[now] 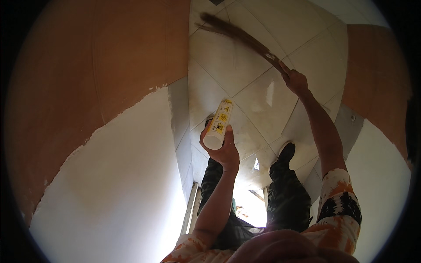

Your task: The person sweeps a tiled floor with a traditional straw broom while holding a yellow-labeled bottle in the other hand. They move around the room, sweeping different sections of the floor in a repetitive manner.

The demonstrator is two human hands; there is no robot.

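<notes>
Head view, and I can see the person's left hand (223, 153) wrapped around a white cylindrical container (218, 125) with yellow picture labels, held tilted near the left wall (109, 175), its round pale end toward the wearer. Over on the other side, the right hand (297, 83) is closed around one end of a long brown broom (252, 41), which slants away to the upper left above the tiled floor (254, 94); its far end is blurred, so I can't tell whether it touches the tiles.
</notes>
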